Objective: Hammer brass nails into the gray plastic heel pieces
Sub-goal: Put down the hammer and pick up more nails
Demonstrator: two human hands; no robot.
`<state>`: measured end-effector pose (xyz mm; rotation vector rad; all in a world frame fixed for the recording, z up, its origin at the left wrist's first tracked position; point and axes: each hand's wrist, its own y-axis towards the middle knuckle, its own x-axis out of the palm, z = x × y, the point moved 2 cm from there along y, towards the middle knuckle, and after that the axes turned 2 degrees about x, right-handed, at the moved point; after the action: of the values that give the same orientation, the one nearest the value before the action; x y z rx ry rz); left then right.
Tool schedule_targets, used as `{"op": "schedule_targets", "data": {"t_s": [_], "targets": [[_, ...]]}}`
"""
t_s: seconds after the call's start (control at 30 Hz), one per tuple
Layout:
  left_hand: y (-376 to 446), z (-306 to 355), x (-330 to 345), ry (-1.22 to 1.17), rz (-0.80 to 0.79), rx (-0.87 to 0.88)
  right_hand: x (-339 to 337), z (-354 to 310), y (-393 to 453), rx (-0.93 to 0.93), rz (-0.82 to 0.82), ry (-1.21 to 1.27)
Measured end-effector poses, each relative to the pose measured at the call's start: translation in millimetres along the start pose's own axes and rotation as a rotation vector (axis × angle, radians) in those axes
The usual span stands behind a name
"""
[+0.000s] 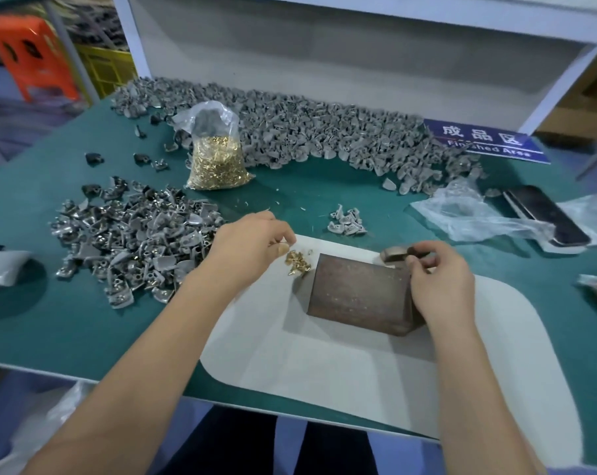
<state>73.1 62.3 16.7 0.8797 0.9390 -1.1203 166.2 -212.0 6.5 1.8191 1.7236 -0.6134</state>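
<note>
- Nails lay in a small loose heap on the white mat, just left of the rusty metal block and right beneath our left hand.
- Our left hand hovered over that heap with thumb and forefinger pinched together; whether a nail was already between them we could not tell.
- Our right hand sat at the block's far right corner, fingers curled around a small dark thing beside the hammer head. It may have been a heel piece or the hammer's handle; we could not tell which.
- Heel pieces lay well apart from the block: an unsorted pile along the back of the tabletop, a nearer heap to the left of our left hand, and a small cluster just beyond the mat.
- We judged that the coming move turned on the short gap from the heap rightward to the block, with the left hand plainly nearer the nails and the right nearer the hammer.
- A bag of nails stood farther back.
</note>
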Motion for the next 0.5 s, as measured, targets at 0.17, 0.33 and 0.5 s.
{"op": "schedule_targets", "data": {"t_s": [0.17,0.33,0.5], "targets": [[9.2,1.6,1.6,0.022,-0.002,-0.024,-3.8,-16.2,10.3,-0.037,0.055,-0.130],[23.6,0.9,1.5,0.029,-0.005,-0.084,7.8,-54.9,14.4,-0.234,0.043,-0.010],[37.4,2.5,5.0,-0.078,-0.035,-0.129,46.1,-81.8,16.2,-0.348,-0.273,0.003]]}}
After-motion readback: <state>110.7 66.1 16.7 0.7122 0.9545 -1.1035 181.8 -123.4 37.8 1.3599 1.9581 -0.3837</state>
